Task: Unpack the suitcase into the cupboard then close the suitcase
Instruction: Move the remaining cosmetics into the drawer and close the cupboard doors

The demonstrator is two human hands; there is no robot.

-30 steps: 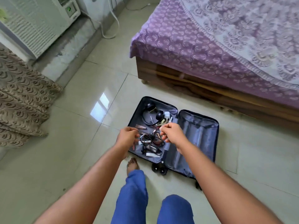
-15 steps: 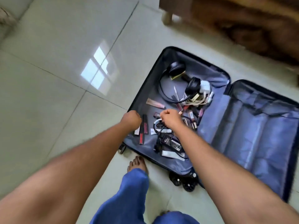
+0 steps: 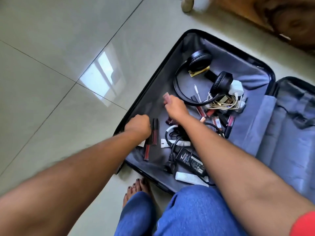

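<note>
The open dark suitcase (image 3: 152, 87) lies flat on the tiled floor. Its left half holds black headphones (image 3: 201, 60), a bundle of pale cables (image 3: 225, 102), a black power adapter (image 3: 189, 159), white tubes (image 3: 190, 178) and several lip glosses (image 3: 215, 120). My right hand (image 3: 176, 109) is shut on a pink tube (image 3: 165, 96) whose end sticks out past my fingers. My left hand (image 3: 138, 125) is a closed fist at the suitcase's left rim, touching two dark red lip gloss tubes (image 3: 154, 132). What is inside that fist is hidden. The right half (image 3: 289, 145) shows only blue-grey lining.
A wooden bed frame (image 3: 276, 19) and its leg (image 3: 187, 5) stand just beyond the suitcase at the top right. My bare foot (image 3: 136, 189) and blue trouser legs (image 3: 196, 212) are against the suitcase's near edge. Glossy floor tiles (image 3: 59, 65) spread to the left.
The view has dropped much closer to the suitcase. My right hand moved up and left from the cable pile to the pink tube and closed on it. My left hand stayed by the red tubes.
</note>
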